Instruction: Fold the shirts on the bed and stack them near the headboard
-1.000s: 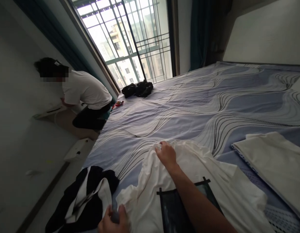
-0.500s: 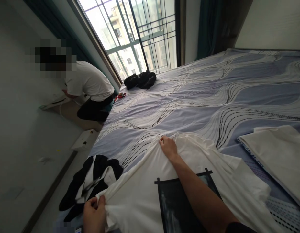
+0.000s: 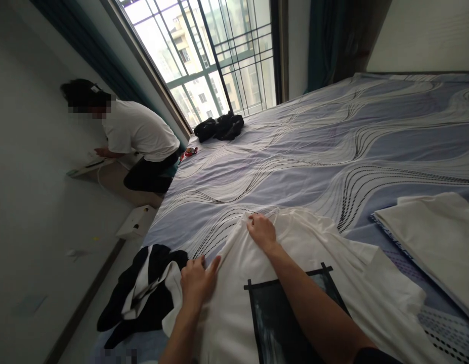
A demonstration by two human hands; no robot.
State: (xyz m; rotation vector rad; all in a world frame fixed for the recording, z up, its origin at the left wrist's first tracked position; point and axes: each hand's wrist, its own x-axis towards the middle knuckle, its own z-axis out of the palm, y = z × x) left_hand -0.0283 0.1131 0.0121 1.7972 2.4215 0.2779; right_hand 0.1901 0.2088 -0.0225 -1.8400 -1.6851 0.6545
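Fabric of a white T-shirt (image 3: 234, 293) lies flat in front of me, on the near part of a bed (image 3: 287, 184) whose lavender sheet carries wavy white bands and dotted black lines. My right hand (image 3: 262, 231) is at the shirt's far edge, fingertips drawn together and pinching the cloth there, while the forearm, dark-sleeved at the elbow, crosses over a black print (image 3: 268, 316) on the shirt's front. My left hand (image 3: 196, 279) rests along the shirt's left side, thumb spread from the fingers; whether any cloth is caught underneath I cannot tell. Just beside it, on my left, a black-and-white garment (image 3: 124, 288) sits crumpled at the bed's edge. Over to my right lies a folded white garment (image 3: 435, 235), apart from the T-shirt. At the far end I see a bundle of black clothing (image 3: 222, 126) below the barred window (image 3: 198, 65), with a small red packet (image 3: 190, 151) nearby. Beyond the bed's left side, another person (image 3: 143, 131) in a white top and dark trousers bends forward, facing the wall
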